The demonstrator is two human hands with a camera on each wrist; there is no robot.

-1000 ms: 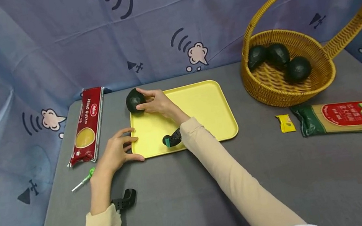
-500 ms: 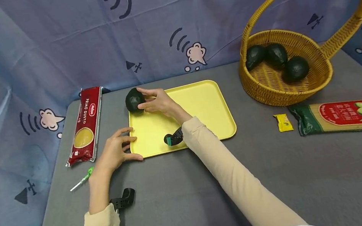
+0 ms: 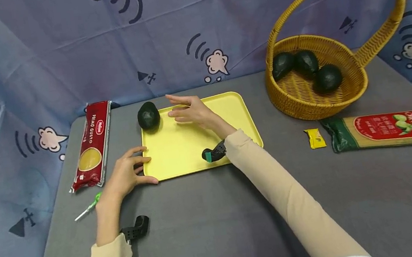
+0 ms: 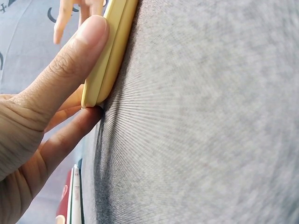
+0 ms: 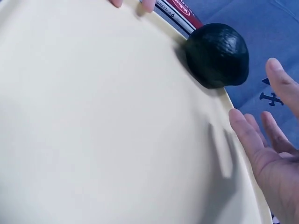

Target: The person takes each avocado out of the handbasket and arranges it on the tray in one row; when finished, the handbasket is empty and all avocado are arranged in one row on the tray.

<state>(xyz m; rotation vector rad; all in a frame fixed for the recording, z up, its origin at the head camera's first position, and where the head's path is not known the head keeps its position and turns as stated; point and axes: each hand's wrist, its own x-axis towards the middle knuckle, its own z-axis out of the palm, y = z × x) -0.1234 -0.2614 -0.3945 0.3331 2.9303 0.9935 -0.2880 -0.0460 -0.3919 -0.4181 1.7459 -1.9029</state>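
Note:
A dark green avocado (image 3: pixel 148 116) sits at the far left corner of the yellow tray (image 3: pixel 200 146). My right hand (image 3: pixel 195 111) is over the tray, just right of the avocado and apart from it, with fingers spread and holding nothing. In the right wrist view a gap shows between the fingertips (image 5: pixel 236 115) and the avocado (image 5: pixel 217 55). At the tray's near left corner, my left hand (image 3: pixel 123 175) grips the rim between thumb and fingers. The left wrist view shows the thumb (image 4: pixel 70 65) against the tray's edge (image 4: pixel 110 60).
A wicker basket (image 3: pixel 301 106) with a tall handle holds three avocados at the back right. A green and red pasta packet (image 3: pixel 392 128) and a small yellow wrapped sweet (image 3: pixel 315 138) lie before it. On the left are a red spaghetti packet (image 3: pixel 91 146) and a green lollipop (image 3: pixel 89 206).
My right hand has let go of the avocado and drawn back to the right, its fingers spreading. The avocado stays at the tray's corner. My left hand keeps its place on the tray.

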